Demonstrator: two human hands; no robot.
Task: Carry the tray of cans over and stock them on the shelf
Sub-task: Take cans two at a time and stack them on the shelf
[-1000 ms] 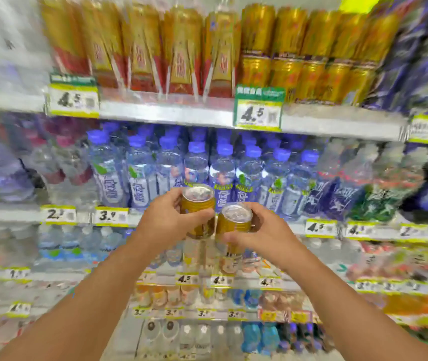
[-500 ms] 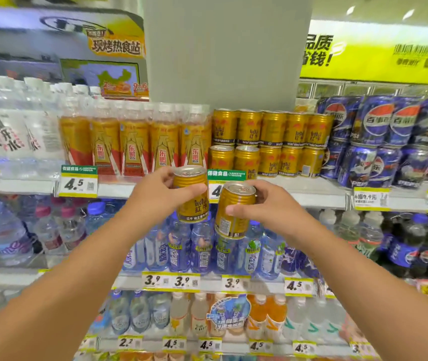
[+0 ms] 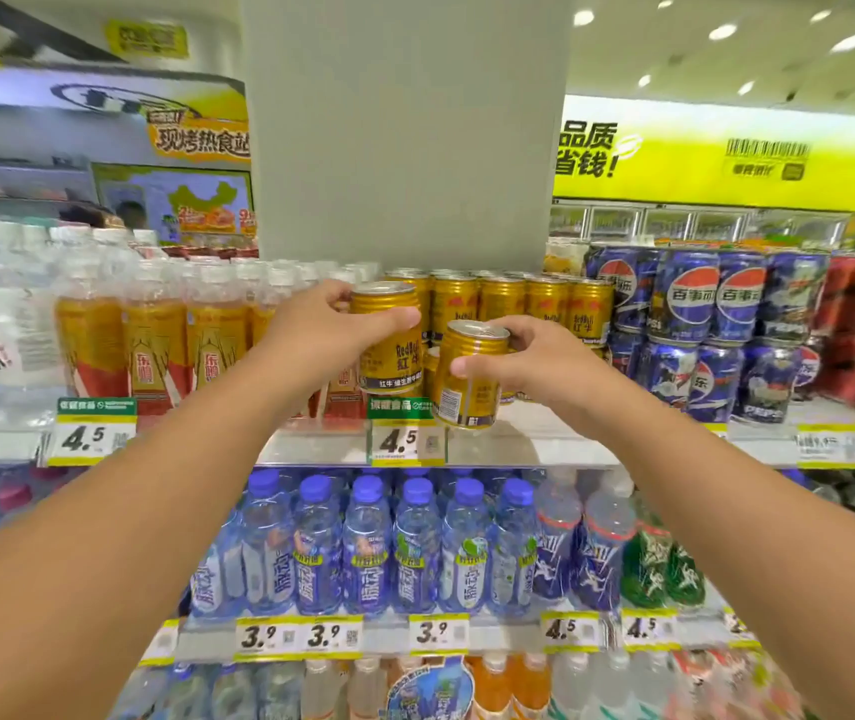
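A: Item: two gold cans, one per hand. The left can (image 3: 389, 337) is gripped by the left hand (image 3: 324, 330), thumb across the front, fingers behind. The right can (image 3: 469, 374) is clasped by the right hand (image 3: 529, 363) and is carried slightly lower, tilted toward the left one.

B: Location?

A: Both are held off the shelf (image 3: 529, 444), just in front of the stocked gold cans (image 3: 518, 298) standing beyond the hands. No tray is seen.

B: Appearance?

A: Short metallic-gold cylinders, silver pull-tab lids, red and dark lettering on the left can, a barcode panel on the right. No dents are visible.

B: Risks?

A: The stacked row could be knocked if either can is pushed in too fast, since little free room is seen beyond the fingers. The two held cans are nearly touching; a clash might loosen a grip. The tilted can could topple if set down off its base. The price tag (image 3: 407, 441) below the hands could be clipped on a low approach.
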